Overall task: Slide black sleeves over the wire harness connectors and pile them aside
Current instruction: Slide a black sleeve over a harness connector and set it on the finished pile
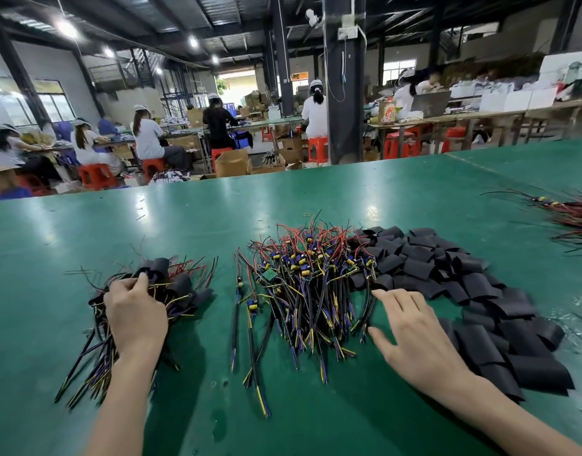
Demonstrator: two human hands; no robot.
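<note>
Leftmost, sleeved harness pile [181, 291], left hand [136, 311] pinching

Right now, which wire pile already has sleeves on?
The left pile, gripped by the left hand: black sleeves cover its connectors. The middle pile and far-right pile show bare wires and parts.

bare forearms [125, 399], left hand [135, 312], right hand [414, 337]

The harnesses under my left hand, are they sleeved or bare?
Sleeved, as far as shows: black sleeves cover the connector ends in the left pile, which the left hand grips; the middle pile is bare.
</note>
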